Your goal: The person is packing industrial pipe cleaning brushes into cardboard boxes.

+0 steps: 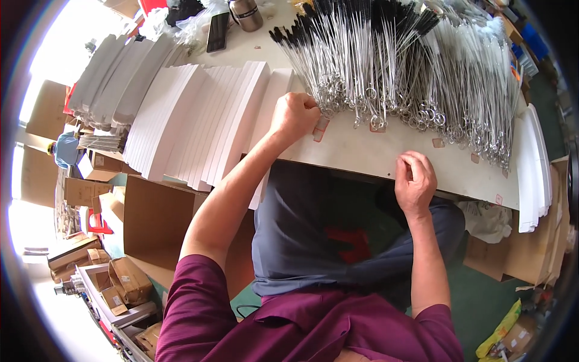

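My left hand (295, 118) is closed at the near left edge of a big heap of thin wire cleaning brushes (368, 66), beside their looped ends. Whatever its fingers hold, if anything, is hidden. My right hand (416, 183) hovers at the table's front edge, fingers curled in toward the thumb; nothing can be made out in them. Black bristles tip the brushes on the left of the heap, while pale brushes (476, 90) lie on the right, ring ends toward me. Left of my left hand, long white narrow boxes (232, 114) lie side by side in a row.
Grey-white stacked strips (123, 78) sit at the far left. A phone (218, 32) and a metal cup (245, 15) stand at the back of the table (356, 148). Below left is an open cardboard box (158, 220); white strips (531, 175) hang over the right edge.
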`<move>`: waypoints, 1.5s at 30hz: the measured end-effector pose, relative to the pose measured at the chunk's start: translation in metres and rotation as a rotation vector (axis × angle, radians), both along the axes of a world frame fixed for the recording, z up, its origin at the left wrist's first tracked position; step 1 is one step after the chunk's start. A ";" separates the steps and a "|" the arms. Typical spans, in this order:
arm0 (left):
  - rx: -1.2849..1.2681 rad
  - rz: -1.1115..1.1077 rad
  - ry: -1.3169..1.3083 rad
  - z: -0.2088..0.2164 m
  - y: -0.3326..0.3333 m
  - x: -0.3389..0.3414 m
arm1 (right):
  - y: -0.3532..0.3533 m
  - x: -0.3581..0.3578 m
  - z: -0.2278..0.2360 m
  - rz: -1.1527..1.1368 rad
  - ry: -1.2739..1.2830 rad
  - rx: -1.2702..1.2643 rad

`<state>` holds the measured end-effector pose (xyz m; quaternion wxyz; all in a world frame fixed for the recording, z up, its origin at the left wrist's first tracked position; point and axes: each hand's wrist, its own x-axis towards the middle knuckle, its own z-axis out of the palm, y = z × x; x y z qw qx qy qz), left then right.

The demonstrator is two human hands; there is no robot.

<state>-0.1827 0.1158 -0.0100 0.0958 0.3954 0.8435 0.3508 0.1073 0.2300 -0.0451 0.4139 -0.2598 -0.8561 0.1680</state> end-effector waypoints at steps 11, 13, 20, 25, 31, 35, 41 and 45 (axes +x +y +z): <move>0.224 0.056 -0.367 0.021 -0.019 -0.001 | 0.001 0.002 0.003 0.043 0.034 -0.030; 0.232 0.055 -0.350 0.033 -0.021 0.005 | 0.000 0.002 0.007 0.061 0.063 -0.104; 0.492 -0.004 -0.132 0.032 -0.017 -0.010 | -0.011 -0.058 0.073 0.397 0.012 0.215; 0.584 -0.047 -0.148 0.055 -0.007 -0.015 | -0.003 -0.151 0.076 0.523 -0.200 0.381; 0.825 -0.114 -0.361 0.080 0.006 -0.023 | 0.026 -0.199 0.055 0.505 -0.544 0.498; 0.998 -0.155 -0.340 0.110 -0.011 -0.025 | 0.019 -0.202 0.057 0.432 -0.709 0.450; 1.038 -0.109 -0.318 0.140 -0.044 -0.001 | 0.025 -0.205 0.047 0.435 -0.616 0.458; 1.002 -0.162 -0.231 0.140 -0.061 0.031 | 0.017 -0.197 0.069 0.581 -0.338 -0.027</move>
